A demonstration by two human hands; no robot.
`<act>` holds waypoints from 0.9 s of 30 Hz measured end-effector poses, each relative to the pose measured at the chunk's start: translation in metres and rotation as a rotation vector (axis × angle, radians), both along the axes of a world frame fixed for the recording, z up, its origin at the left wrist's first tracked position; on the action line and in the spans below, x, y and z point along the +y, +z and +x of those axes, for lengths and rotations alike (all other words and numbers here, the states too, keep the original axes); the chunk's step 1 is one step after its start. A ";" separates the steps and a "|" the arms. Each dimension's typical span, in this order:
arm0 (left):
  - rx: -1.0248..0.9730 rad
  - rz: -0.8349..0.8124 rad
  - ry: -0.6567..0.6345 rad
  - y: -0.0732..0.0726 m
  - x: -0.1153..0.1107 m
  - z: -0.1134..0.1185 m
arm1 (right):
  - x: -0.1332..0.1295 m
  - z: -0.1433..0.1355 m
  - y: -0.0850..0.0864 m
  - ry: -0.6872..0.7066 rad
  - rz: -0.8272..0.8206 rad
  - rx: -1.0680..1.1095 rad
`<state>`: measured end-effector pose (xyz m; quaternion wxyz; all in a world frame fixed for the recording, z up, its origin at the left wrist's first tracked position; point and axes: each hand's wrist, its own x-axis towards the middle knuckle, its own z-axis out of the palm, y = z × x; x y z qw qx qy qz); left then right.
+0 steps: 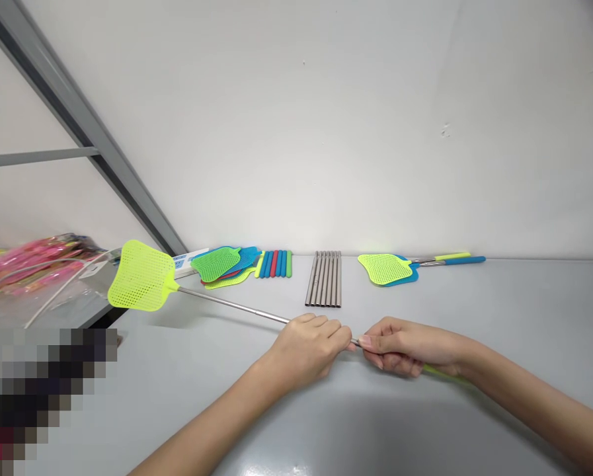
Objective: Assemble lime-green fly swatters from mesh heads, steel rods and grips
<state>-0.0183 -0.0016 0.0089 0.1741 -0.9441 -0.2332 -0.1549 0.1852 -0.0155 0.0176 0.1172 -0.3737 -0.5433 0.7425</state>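
A fly swatter with a yellow-green mesh head (141, 276) and an extended metal rod (234, 306) slants across in front of me. My left hand (309, 347) is wrapped round the middle of the rod. Just to the right, my right hand (400, 345) pinches the rod with thumb and fingers. Part of a yellow-green handle (445, 374) shows beneath the right wrist; the rest is hidden by the hand and forearm. The swatter head hangs at the left, apart from both hands.
Along the wall lie loose mesh heads (217, 264), a row of coloured handles (275, 264), several metal tubes (323, 279) and two swatters (388, 270) with handles attached. Plastic-bagged pink items (43, 271) lie at the left, near a grey metal frame (98, 132).
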 end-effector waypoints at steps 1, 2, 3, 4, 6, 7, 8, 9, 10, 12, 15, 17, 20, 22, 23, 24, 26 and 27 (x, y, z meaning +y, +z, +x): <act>0.005 -0.006 0.003 0.000 0.000 -0.001 | 0.000 0.000 0.001 -0.001 -0.001 -0.002; 0.010 -0.012 0.007 0.001 0.000 -0.001 | 0.000 0.000 0.001 -0.001 -0.001 -0.003; 0.014 -0.017 0.011 0.001 0.000 -0.002 | 0.000 0.000 0.002 -0.001 0.001 -0.004; 0.016 -0.022 0.015 0.001 0.001 -0.002 | 0.000 0.000 0.002 -0.001 0.004 -0.007; 0.016 -0.029 0.019 0.001 0.001 -0.004 | 0.000 0.000 0.003 0.000 0.010 -0.019; 0.016 -0.033 0.020 0.001 0.001 -0.004 | 0.000 0.000 0.003 0.001 0.009 -0.025; 0.017 -0.037 0.021 0.001 0.002 -0.005 | 0.000 0.001 0.003 0.003 0.006 -0.028; 0.021 -0.043 0.024 0.001 0.002 -0.005 | 0.000 0.001 0.003 0.003 0.004 -0.028; 0.024 -0.051 0.027 0.001 0.002 -0.006 | 0.000 0.002 0.002 0.005 0.002 -0.027; 0.028 -0.073 0.031 0.001 0.004 -0.006 | 0.001 0.004 0.001 0.009 0.000 -0.020; 0.030 -0.112 0.037 0.002 0.005 -0.007 | 0.003 0.006 0.000 0.014 -0.003 -0.020; 0.032 -0.131 0.045 0.003 0.006 -0.008 | 0.003 0.008 -0.001 0.018 -0.009 -0.024; 0.033 -0.155 0.054 0.005 0.007 -0.009 | 0.004 0.009 -0.001 0.019 -0.013 -0.028; 0.034 -0.173 0.054 0.005 0.007 -0.010 | 0.004 0.009 -0.001 0.015 -0.014 -0.030; 0.034 -0.183 0.054 0.006 0.007 -0.010 | 0.004 0.009 -0.001 0.014 -0.014 -0.033; 0.035 -0.194 0.054 0.006 0.007 -0.010 | 0.004 0.009 -0.001 0.015 -0.014 -0.035; 0.038 -0.211 0.051 0.007 0.008 -0.011 | 0.004 0.010 -0.001 0.017 -0.013 -0.036; 0.037 -0.217 0.048 0.007 0.008 -0.012 | 0.004 0.010 -0.001 0.018 -0.011 -0.035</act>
